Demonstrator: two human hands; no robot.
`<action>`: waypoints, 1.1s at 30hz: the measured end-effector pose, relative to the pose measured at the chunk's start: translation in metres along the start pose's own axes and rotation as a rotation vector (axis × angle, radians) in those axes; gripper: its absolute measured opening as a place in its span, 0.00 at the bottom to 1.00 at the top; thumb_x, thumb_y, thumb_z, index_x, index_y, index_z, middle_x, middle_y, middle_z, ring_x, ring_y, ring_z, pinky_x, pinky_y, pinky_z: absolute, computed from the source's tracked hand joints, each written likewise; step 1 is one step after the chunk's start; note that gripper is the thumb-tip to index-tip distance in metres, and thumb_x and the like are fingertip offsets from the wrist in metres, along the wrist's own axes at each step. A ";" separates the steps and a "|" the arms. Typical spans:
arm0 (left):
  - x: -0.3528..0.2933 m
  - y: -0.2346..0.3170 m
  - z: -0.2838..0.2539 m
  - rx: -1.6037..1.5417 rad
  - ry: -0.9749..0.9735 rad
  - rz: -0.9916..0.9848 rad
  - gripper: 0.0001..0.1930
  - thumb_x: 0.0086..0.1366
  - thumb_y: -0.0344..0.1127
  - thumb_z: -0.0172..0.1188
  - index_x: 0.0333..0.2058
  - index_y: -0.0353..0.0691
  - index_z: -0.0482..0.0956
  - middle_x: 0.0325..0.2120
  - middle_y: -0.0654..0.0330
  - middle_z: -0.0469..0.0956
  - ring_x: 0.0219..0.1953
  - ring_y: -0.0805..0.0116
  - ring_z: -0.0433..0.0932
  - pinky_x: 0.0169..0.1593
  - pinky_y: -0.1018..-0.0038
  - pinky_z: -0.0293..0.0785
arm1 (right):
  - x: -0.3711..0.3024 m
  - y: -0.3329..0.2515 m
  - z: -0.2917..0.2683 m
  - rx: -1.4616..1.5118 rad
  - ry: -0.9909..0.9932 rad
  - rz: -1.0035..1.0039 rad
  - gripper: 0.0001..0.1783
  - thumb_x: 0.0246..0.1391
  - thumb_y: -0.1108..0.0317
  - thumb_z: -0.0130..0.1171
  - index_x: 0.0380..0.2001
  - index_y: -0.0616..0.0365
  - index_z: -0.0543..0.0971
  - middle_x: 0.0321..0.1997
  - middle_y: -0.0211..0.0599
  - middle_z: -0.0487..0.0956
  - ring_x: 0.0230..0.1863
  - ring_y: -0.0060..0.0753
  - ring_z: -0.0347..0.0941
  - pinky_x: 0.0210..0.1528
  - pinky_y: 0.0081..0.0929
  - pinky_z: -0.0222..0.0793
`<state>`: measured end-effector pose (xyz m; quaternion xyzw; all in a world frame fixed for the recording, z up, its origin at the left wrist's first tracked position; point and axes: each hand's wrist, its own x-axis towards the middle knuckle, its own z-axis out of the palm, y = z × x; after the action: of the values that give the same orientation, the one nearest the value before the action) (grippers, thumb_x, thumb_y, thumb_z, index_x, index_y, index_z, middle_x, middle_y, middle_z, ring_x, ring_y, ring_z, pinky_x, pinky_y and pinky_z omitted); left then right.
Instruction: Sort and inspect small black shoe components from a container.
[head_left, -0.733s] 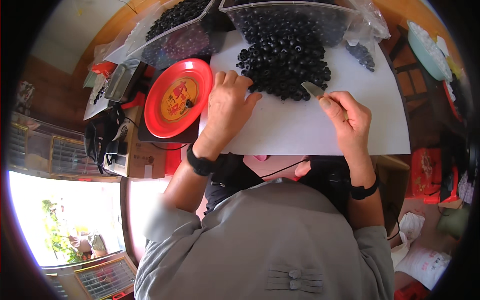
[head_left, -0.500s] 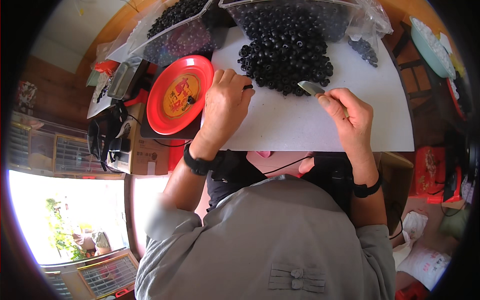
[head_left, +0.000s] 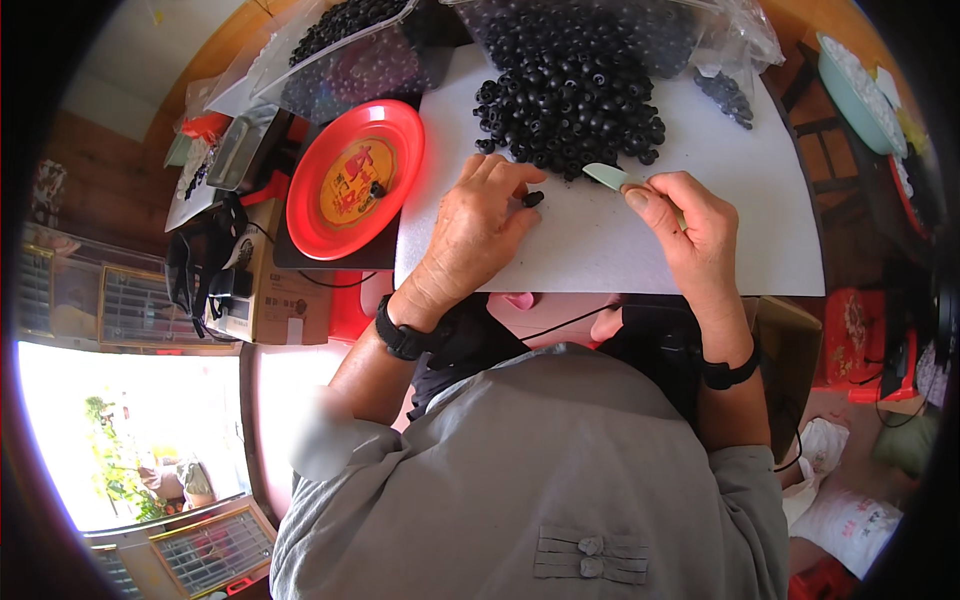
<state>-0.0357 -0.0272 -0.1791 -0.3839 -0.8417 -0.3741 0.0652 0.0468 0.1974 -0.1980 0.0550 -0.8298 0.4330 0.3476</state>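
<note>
On the white tabletop (head_left: 700,240), a large heap of small black hollow round parts (head_left: 575,110) spills toward me. My left hand (head_left: 480,215) is just in front of the heap, with one black hollow part (head_left: 533,199) between thumb and forefinger. The fingers of my right hand (head_left: 692,225) are closed round a small knife (head_left: 606,176). Its short pale blade points left, by the heap's front edge; most of the handle is hidden in the hand. To the left, a red plate (head_left: 305,215) with a yellow printed centre bears a black part (head_left: 376,189).
Clear plastic bins (head_left: 335,75) of black parts stand at the back left, and another clear bin (head_left: 670,45) is behind the heap. A plastic bag (head_left: 725,95) with dark pieces lies at the back right. A cardboard box (head_left: 285,310) is at the left.
My left hand has moved right and nearer to me with the black part, its fingers spread more. The knife has shifted slightly left, its blade turned flatter. The view has shifted a little.
</note>
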 end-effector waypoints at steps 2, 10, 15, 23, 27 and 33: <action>-0.001 -0.001 -0.001 -0.033 0.004 -0.014 0.17 0.51 0.22 0.63 0.43 0.37 0.81 0.32 0.57 0.76 0.40 0.56 0.74 0.42 0.63 0.75 | 0.000 -0.002 -0.001 -0.016 -0.008 0.006 0.10 0.57 0.66 0.67 0.27 0.60 0.79 0.22 0.32 0.77 0.20 0.26 0.71 0.23 0.23 0.65; 0.001 -0.009 0.007 0.055 -0.005 0.185 0.11 0.55 0.23 0.64 0.39 0.36 0.82 0.34 0.58 0.76 0.41 0.59 0.73 0.41 0.66 0.73 | 0.001 -0.004 -0.001 -0.084 -0.014 -0.030 0.09 0.56 0.66 0.66 0.26 0.58 0.79 0.22 0.32 0.77 0.20 0.28 0.71 0.23 0.25 0.65; 0.007 0.002 0.018 0.181 0.016 0.218 0.12 0.55 0.23 0.64 0.40 0.36 0.82 0.34 0.56 0.76 0.42 0.57 0.73 0.42 0.65 0.73 | 0.000 -0.006 -0.001 -0.083 -0.010 -0.018 0.10 0.56 0.66 0.67 0.26 0.58 0.78 0.22 0.32 0.77 0.21 0.29 0.72 0.23 0.26 0.65; 0.005 0.015 0.014 -0.723 -0.093 -0.218 0.10 0.65 0.27 0.62 0.45 0.33 0.82 0.32 0.64 0.73 0.32 0.75 0.72 0.37 0.77 0.71 | 0.000 -0.002 0.000 -0.187 -0.040 -0.130 0.12 0.55 0.64 0.68 0.25 0.56 0.76 0.21 0.31 0.76 0.21 0.32 0.72 0.22 0.29 0.65; 0.003 0.013 0.017 -0.893 -0.100 -0.221 0.11 0.68 0.27 0.59 0.48 0.32 0.82 0.33 0.66 0.74 0.29 0.80 0.71 0.34 0.81 0.69 | 0.000 -0.004 0.000 -0.207 -0.056 -0.117 0.12 0.54 0.63 0.68 0.25 0.56 0.76 0.20 0.31 0.75 0.21 0.33 0.72 0.22 0.30 0.65; -0.002 0.007 0.021 -0.967 -0.098 -0.245 0.13 0.68 0.28 0.59 0.50 0.30 0.80 0.35 0.62 0.76 0.29 0.77 0.73 0.34 0.80 0.71 | -0.002 -0.001 0.001 -0.135 -0.041 -0.118 0.12 0.54 0.64 0.68 0.25 0.56 0.76 0.20 0.31 0.75 0.21 0.32 0.71 0.22 0.29 0.64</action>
<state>-0.0256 -0.0107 -0.1909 -0.2854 -0.6130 -0.7078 -0.2042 0.0484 0.1958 -0.1984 0.0891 -0.8595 0.3534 0.3584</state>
